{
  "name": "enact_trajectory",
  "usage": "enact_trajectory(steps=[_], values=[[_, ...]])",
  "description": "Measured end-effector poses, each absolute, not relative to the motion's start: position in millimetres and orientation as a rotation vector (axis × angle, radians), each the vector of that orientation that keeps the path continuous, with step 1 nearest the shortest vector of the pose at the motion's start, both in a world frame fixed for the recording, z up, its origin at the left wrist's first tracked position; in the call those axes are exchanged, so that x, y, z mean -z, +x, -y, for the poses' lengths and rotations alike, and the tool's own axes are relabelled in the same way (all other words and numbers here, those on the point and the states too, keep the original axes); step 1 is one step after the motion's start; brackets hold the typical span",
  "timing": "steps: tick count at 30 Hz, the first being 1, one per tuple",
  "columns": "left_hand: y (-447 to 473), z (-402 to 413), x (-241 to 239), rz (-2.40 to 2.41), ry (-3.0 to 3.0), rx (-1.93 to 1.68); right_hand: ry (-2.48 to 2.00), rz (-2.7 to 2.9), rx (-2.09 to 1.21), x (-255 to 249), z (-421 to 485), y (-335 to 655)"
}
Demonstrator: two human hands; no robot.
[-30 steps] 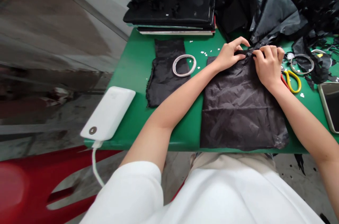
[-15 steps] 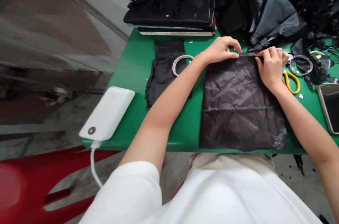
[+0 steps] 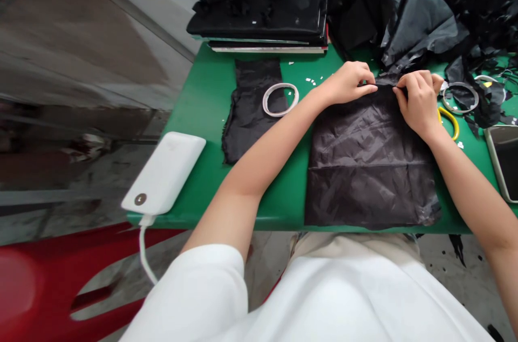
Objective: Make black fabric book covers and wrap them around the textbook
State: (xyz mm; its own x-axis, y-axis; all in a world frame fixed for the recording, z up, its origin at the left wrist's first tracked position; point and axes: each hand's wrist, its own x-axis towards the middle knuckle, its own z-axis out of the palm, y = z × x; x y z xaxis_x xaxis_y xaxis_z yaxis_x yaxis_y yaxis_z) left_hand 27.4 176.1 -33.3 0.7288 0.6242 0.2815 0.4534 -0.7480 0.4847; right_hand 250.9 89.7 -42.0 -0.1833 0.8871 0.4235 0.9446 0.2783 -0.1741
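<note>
1. The black sheet [image 3: 372, 164] was spread, creased, on the green table [image 3: 194, 191], at three o'clock in the view.
2. Its far edge was pinched at twelve o'clock by the left hand [image 3: 351, 83].
3. The same edge was pinched just beside, toward one o'clock, by the right hand [image 3: 418, 99].
4. From the sheet, a white ring [image 3: 265, 100] was seen at ten o'clock, a yellow handle [image 3: 456, 127] at two.

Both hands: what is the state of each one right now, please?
Left hand: closed, pinching the far edge of the dark sheet.
Right hand: closed, pinching the same edge farther right.
</note>
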Motion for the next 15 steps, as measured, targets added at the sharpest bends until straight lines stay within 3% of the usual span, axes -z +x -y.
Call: enact_trajectory(steps=[15], values=[[55, -162, 39, -0.919, 2.422, -0.695, -1.620, 2.152, 0.146, 39, -88, 252]])
